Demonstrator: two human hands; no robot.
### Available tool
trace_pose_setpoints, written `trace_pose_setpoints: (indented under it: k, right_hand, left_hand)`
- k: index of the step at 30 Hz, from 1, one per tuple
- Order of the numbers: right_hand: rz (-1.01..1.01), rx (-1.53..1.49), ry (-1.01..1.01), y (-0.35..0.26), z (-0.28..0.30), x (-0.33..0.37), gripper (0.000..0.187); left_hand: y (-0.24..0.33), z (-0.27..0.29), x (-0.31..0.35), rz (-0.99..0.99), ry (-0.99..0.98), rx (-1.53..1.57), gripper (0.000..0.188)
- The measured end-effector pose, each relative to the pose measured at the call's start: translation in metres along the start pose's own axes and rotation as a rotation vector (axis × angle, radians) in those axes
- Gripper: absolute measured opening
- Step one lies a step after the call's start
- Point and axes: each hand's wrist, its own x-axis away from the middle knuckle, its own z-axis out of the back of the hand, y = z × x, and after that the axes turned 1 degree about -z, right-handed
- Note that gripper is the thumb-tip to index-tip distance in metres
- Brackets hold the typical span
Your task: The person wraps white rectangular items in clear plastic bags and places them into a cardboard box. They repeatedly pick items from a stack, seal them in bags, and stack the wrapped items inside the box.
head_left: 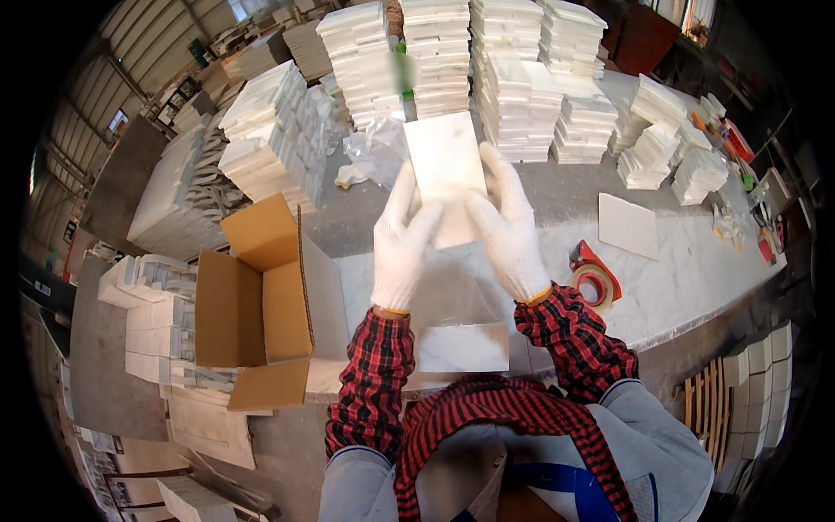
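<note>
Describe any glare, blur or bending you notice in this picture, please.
In the head view, black surrounds the round image and the front edge of the worktop bows; there too, the pale slab between left hand and right hand looks washed out, and a hazy smear blurs the green item behind.
</note>
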Motion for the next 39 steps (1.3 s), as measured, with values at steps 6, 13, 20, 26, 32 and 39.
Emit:
trace_pose_setpoints:
  k: [6, 13, 20, 26, 32, 39]
  right_hand:
    - [-0.131, -0.098, -0.135, -0.017, 0.015, -0.004, 0.066]
    - [-0.216, -0.101, -0.200, -0.021, 0.021, -0.013, 0.054]
    - [-0.155, -0.253, -0.050, -0.023, 0.021, -0.081, 0.045]
    - [0.036, -0.168, 0.014, -0.030, 0.026, -0.187, 0.040]
    - [0.008, -0.491, -0.199, -0.014, 0.048, -0.270, 0.041]
    - [0.011, -0.635, -0.113, 0.012, 0.044, -0.323, 0.048]
  left_hand:
    - [0.011, 0.001, 0.002, 0.047, -0.014, 0.029, 0.070]
    - [0.018, 0.002, -0.003, -0.008, -0.024, -0.066, 0.073]
    - [-0.017, 0.021, -0.012, -0.003, 0.175, -0.008, 0.050]
    - [-0.142, 0.109, 0.015, -0.175, -0.114, -1.095, 0.046]
    - [-0.202, 0.124, 0.037, -0.318, -0.310, -1.448, 0.051]
    - [-0.199, 0.119, 0.031, -0.179, -0.272, -1.328, 0.046]
